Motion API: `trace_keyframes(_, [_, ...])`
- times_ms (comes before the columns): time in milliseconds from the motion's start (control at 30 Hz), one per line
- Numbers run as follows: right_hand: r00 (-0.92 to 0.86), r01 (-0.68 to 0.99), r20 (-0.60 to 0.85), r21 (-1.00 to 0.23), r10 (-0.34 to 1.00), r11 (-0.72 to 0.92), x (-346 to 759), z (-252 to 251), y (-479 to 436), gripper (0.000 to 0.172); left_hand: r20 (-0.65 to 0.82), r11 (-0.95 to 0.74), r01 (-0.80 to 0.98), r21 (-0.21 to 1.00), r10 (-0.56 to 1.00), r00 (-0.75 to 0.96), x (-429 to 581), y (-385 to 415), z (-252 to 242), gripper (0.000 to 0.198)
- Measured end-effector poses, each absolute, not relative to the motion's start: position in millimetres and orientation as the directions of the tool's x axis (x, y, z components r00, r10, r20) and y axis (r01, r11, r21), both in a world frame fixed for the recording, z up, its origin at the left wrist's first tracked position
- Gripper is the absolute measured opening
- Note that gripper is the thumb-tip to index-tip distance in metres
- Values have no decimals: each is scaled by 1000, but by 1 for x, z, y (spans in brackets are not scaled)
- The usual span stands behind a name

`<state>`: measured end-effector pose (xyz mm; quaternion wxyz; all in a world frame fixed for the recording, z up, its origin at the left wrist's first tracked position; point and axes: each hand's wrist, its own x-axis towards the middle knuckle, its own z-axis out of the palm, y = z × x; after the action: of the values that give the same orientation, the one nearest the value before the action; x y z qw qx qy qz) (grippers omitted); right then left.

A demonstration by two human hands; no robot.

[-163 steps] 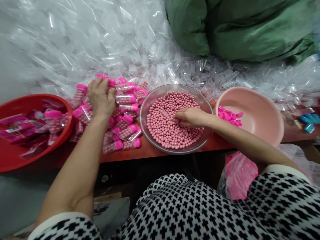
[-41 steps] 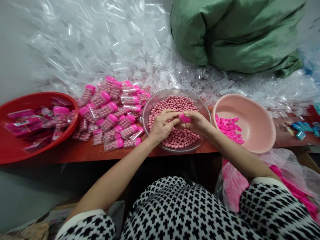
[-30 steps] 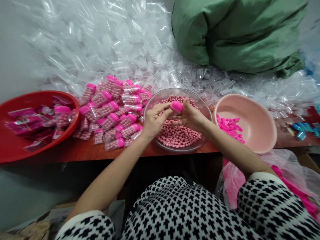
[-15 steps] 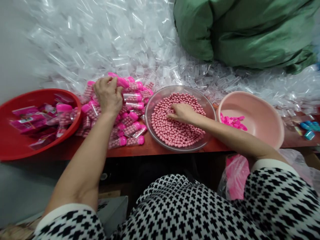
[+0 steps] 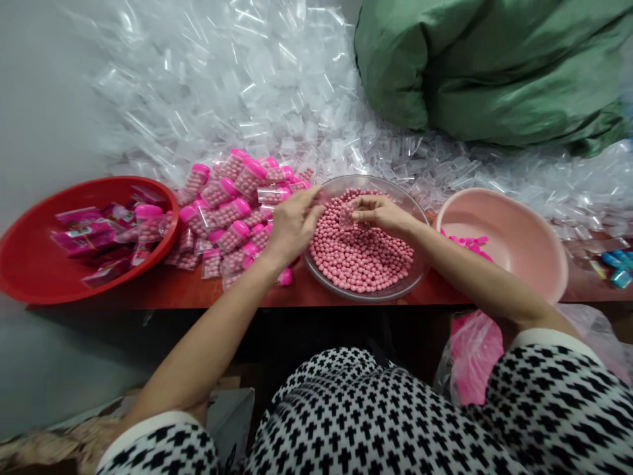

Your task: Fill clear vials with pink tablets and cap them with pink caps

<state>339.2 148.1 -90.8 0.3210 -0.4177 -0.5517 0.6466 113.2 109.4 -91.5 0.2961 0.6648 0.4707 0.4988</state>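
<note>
A clear bowl (image 5: 366, 295) of pink beads (image 5: 366, 264) stands in front of me. Over the beads, my right hand (image 5: 383, 216) pinches a small clear plastic bottle (image 5: 347, 215), partly hidden by the fingers. My left hand (image 5: 295, 224) is at the bowl's left rim, thumb and fingers a little apart, with nothing visible in it. Left of it lies a heap of bead-filled bottles with bright pink caps (image 5: 230, 214).
A red basin (image 5: 30, 277) at the left holds pink packets and a few filled bottles. On the right, a peach basin (image 5: 524, 244) contains loose pink caps (image 5: 467, 243). Behind spreads a large pile of empty clear bottles (image 5: 237, 86), with a green cloth sack (image 5: 484, 72) on it.
My left hand has moved right from the capped bottles to the bowl's rim, leaving a capped bottle on the heap. My right hand has risen from the beads with a clear bottle.
</note>
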Motion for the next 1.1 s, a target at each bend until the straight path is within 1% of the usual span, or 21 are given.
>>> trace_keyframes(67, [-452, -37, -109, -989, 885, -140, 343, -80, 136, 38, 302, -333, 215, 918, 939, 164, 133, 104, -93, 44])
trace_keyframes(100, [-455, -49, -73, -993, 888, -107, 346, -75, 131, 40, 253, -284, 129, 950, 944, 212, 141, 103, -94, 43])
trace_keyframes(167, [-459, -20, -8, -1000, 889, -19, 353, -67, 122, 43, 158, -151, -49, 987, 944, 288, 151, 102, -97, 45])
trace_keyframes(200, [-462, 10, 29, -999, 887, 38, 357, -64, 120, 46, 118, -89, -107, 990, 942, 313, 153, 102, -99, 47])
trace_keyframes(267, [-485, 70, 117, -983, 867, 172, 367, -58, 117, 49, 76, -31, -137, 990, 939, 337, 156, 102, -101, 53])
trace_keyframes(333, [-543, 142, 180, -943, 820, 301, 376, -52, 118, 45, 70, -34, -109, 994, 934, 349, 157, 102, -103, 56])
trace_keyframes(400, [-611, 234, 185, -887, 770, 399, 382, -48, 118, 36, 55, -15, -110, 994, 929, 367, 157, 101, -103, 55])
trace_keyframes(467, [-648, 295, 176, -839, 741, 457, 385, -47, 119, 30, 26, 28, -140, 990, 929, 370, 158, 100, -102, 55])
trace_keyframes(533, [-659, 304, 169, -832, 733, 465, 386, -49, 119, 28, 5, 56, -159, 986, 934, 357, 159, 98, -101, 53])
trace_keyframes(600, [-651, 287, 161, -852, 742, 437, 386, -53, 119, 27, -6, 65, -153, 986, 933, 360, 160, 98, -99, 52])
trace_keyframes(733, [-685, 294, 129, -852, 717, 433, 384, -59, 120, 25, -22, 64, -86, 994, 909, 417, 161, 99, -98, 49])
trace_keyframes(800, [-677, 329, 114, -837, 727, 438, 380, -59, 116, 22, -19, 47, -59, 997, 917, 399, 162, 100, -99, 47])
trace_keyframes(900, [-567, 383, 127, -835, 814, 396, 373, -60, 105, 19, -18, 31, -37, 999, 955, 297, 161, 102, -100, 44])
trace_keyframes(967, [-519, 438, 134, -807, 844, 397, 375, -62, 98, 18, -15, 29, -64, 998, 976, 218, 160, 104, -100, 41])
trace_keyframes(1033, [-456, 555, 114, -739, 883, 382, 389, -62, 93, 20, -2, 21, -116, 993, 987, 160, 159, 104, -98, 37])
trace_keyframes(1100, [-318, 673, 111, -673, 942, 306, 420, -61, 90, 21, 10, 12, -128, 992, 986, 169, 160, 103, -95, 34])
